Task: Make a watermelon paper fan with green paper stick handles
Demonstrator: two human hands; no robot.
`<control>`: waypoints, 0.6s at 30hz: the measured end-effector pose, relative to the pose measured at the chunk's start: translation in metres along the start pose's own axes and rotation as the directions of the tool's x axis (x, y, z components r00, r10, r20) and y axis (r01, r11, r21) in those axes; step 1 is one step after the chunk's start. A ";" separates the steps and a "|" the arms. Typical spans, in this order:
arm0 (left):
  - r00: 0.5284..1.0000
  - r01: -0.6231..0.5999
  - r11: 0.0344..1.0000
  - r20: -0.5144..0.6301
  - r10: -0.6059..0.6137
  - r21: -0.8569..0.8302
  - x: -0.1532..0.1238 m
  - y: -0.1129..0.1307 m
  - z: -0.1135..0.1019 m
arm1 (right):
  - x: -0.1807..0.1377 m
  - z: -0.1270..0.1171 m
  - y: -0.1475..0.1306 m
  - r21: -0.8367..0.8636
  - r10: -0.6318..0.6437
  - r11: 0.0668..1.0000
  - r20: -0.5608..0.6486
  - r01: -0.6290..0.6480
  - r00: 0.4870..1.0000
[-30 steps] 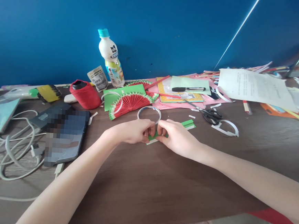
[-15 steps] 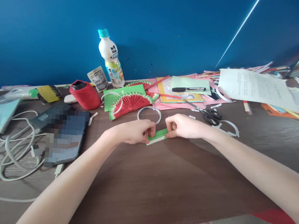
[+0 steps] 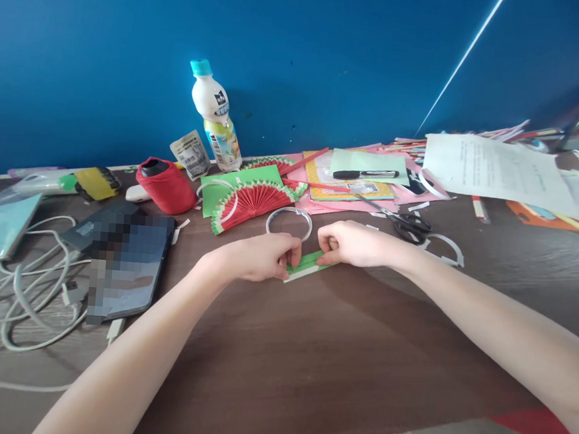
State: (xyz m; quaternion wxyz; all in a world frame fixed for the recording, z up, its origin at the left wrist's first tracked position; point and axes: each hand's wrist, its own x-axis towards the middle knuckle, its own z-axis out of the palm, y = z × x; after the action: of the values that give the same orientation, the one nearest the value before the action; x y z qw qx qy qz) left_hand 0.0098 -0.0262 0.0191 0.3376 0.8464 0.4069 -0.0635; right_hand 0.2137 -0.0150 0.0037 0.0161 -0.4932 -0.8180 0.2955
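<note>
- Brown counter (image 3: 268,356) ran left to right.
- Left hand (image 3: 265,255): grip pinched the green strip (image 3: 306,264) at its left end.
- Right hand (image 3: 351,243): grip pinched its right part.
- The green strip sat mid-counter, between both hands.
- Tape ring (image 3: 310,226) lay just to its far side.

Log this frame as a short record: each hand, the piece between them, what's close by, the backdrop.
Left hand: fingertips at the green strip's left end
Right hand: fingertips on the strip, farther right
Strip: white along its near edge
Just beyond: tape roll, red fan
To the right: scissors
Backdrop: blue wall
</note>
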 end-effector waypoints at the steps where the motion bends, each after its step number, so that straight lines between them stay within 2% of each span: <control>1: 1.000 0.005 1.000 0.000 -0.005 -0.006 0.000 0.000 0.000 | 0.000 -0.002 0.002 0.028 0.000 1.000 0.029 -0.001 1.000; 4: 1.000 0.025 0.999 0.006 -0.025 -0.021 -0.001 -0.001 0.000 | 0.000 -0.006 0.008 0.099 -0.039 0.994 0.010 0.038 0.999; 7: 0.999 0.045 0.999 0.004 -0.045 -0.015 -0.001 0.001 0.000 | -0.001 -0.009 0.009 0.062 -0.158 0.985 -0.045 0.160 0.986; 9: 0.998 0.062 0.998 0.000 -0.062 0.014 -0.001 0.004 0.000 | -0.003 -0.010 0.006 0.010 -0.187 0.982 0.007 0.187 0.982; 13: 0.995 0.090 0.992 -0.044 -0.087 0.085 -0.003 0.007 0.000 | -0.005 -0.013 0.000 -0.047 -0.164 0.984 0.140 0.172 0.977; 18: 0.983 0.100 0.993 -0.158 -0.089 0.063 -0.004 0.008 -0.006 | -0.007 -0.021 0.000 0.048 -0.186 0.982 0.127 0.181 0.974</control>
State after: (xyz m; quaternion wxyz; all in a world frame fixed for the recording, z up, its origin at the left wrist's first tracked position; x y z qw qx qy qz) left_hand 0.0122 -0.0284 0.0287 0.2713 0.8399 0.4692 -0.0281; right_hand 0.2239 -0.0108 0.0222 -0.0014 -0.3947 -0.8540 0.3390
